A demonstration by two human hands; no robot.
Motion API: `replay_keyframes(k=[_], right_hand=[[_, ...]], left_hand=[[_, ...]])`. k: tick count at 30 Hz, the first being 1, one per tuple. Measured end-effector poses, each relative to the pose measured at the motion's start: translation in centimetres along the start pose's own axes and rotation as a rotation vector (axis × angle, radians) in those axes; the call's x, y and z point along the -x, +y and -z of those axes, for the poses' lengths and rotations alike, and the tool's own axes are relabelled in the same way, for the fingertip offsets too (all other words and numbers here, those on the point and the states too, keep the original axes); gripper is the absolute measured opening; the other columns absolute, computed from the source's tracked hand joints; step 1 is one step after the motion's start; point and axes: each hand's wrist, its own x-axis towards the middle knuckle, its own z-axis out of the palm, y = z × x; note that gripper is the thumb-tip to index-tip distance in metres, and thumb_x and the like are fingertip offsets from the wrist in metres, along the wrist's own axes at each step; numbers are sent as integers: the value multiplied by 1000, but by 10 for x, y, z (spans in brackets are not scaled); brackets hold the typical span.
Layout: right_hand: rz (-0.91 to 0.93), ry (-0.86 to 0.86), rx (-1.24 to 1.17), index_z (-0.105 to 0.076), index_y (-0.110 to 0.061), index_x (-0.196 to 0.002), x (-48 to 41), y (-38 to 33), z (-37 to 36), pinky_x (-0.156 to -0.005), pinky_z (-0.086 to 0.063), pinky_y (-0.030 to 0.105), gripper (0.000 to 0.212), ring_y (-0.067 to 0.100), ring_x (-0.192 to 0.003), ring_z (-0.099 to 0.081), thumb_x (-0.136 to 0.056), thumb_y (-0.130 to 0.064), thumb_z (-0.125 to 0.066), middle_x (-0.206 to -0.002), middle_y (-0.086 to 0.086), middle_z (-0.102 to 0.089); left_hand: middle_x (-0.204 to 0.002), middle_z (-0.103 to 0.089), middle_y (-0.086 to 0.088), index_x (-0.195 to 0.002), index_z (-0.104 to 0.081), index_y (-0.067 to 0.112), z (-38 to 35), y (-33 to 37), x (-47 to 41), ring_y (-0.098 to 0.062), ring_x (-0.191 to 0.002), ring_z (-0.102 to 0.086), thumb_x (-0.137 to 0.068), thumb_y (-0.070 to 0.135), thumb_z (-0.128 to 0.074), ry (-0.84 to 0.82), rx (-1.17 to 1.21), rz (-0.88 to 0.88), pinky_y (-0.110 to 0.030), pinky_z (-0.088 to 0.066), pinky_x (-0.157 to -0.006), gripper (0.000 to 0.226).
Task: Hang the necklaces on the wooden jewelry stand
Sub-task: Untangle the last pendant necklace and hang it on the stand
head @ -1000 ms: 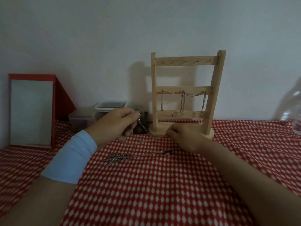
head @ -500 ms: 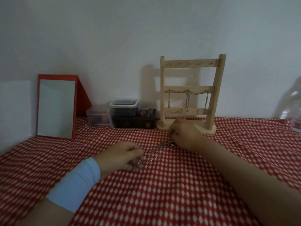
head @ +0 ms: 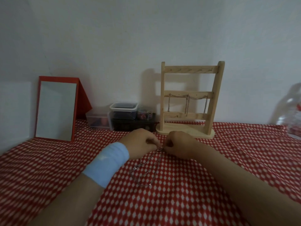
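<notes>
Silver chain, thin and loose: the necklace (head: pixel 146 170) lies in a long loop on the red checked cloth (head: pixel 219 168), trailing back toward the person, with its top end lifted where the two hands meet. The left hand (head: pixel 140 141) and the right hand (head: pixel 179 144) sit knuckle to knuckle just above the cloth. Each has its fingers curled in and seems to pinch the chain at that meeting point. The fingertips themselves are mostly hidden, so whether they hold the clasp or only the links cannot be told. A pale blue wristband (head: pixel 107 162) wraps the left wrist.

Just beyond the hands stands the wooden stand (head: pixel 163 95), upright against the wall. Chains (head: pixel 187 105) already hang from its middle rail, while the top rail's pegs look bare.

By my reading, the step in hand is gathering this necklace by its top. Lifting and hanging are not yet done. The next move calls for raising the chain clear of the cloth without letting it knot. The loop must then go over a free peg, without snagging the hung chains.

Left of the stand are small plastic boxes (head: pixel 123 110) and a red-framed mirror (head: pixel 56 110). A clear bottle (head: pixel 294 111) shows at the right edge.
</notes>
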Motion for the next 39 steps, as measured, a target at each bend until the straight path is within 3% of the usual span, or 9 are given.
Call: replay_keyframes(k=[5, 11, 17, 20, 24, 27, 29, 35, 39], right_hand=[[9, 57, -212, -68, -24, -105, 10, 18, 5, -83, -49, 25, 14, 9, -93, -59, -102, -31, -56, -104, -6, -66], [-9, 51, -60, -70, -28, -120, 5, 42, 9, -87, -40, 19, 23, 6, -99, -54, -98, -26, -65, -110, -12, -62], [-46, 66, 217, -69, -26, -117, -12, 34, 15, -68, -35, 18, 20, 12, -101, -58, -103, -27, -55, -118, -5, -65], [-49, 138, 265, -68, -25, -117, -19, 28, 14, -53, -22, 13, 20, 14, -104, -60, -103, -24, -53, -123, -4, -63], [47, 199, 200, -70, -32, -115, -13, 23, 15, -58, -29, 12, 22, 9, -102, -58, -100, -28, -54, -120, -10, -62], [163, 16, 128, -73, -35, -116, -5, 18, 15, -77, -47, 18, 25, 7, -101, -57, -95, -30, -60, -112, -15, -61], [170, -55, 101, -74, -36, -117, 0, 18, 12, -87, -49, 24, 24, 6, -98, -56, -95, -33, -64, -104, -17, -58], [100, -104, 49, -77, -36, -102, 8, 28, 23, -81, -49, 19, 13, -2, -87, -58, -92, -37, -69, -97, -22, -66], [115, 43, 52, -71, -36, -120, 0, 16, 20, -76, -43, 13, 23, 2, -95, -55, -99, -33, -62, -117, -15, -64]], left_hand=[[-116, -69, 4, -115, -70, 22, -31, -13, -43, -10, -100, -62, -92, 17, -62, -47, -91, 56, -20, -45, -92, 25], [-113, -64, 6, -114, -71, 21, -32, -17, -59, -4, -91, -52, -91, 23, -66, -53, -96, 66, -16, -39, -86, 24], [-102, -60, 12, -116, -70, 25, -27, -26, -59, -2, -92, -53, -84, 31, -74, -90, -87, 73, -17, -41, -89, 33], [-93, -60, 15, -107, -73, 25, -26, -33, -60, -3, -89, -55, -83, 30, -76, -61, -78, 92, -19, -45, -88, 25], [-85, -57, 18, -101, -71, 24, -24, -38, -60, -1, -83, -56, -82, 25, -76, -63, -53, 101, -17, -45, -80, 20], [-91, -61, 16, -95, -69, 26, -25, -37, -60, -3, -87, -59, -83, 19, -73, -68, -70, 59, -14, -45, -75, 14], [-97, -67, 14, -95, -73, 25, -26, -36, -61, -2, -90, -59, -84, 18, -71, -64, -77, 43, -13, -43, -78, 13], [-105, -73, 11, -97, -78, 23, -26, -37, -61, -2, -96, -62, -87, 20, -70, -55, -100, 35, -13, -41, -88, 14], [-105, -69, 9, -100, -75, 22, -30, -38, -60, -4, -93, -60, -90, 24, -65, -37, -112, 22, -16, -43, -87, 14]])
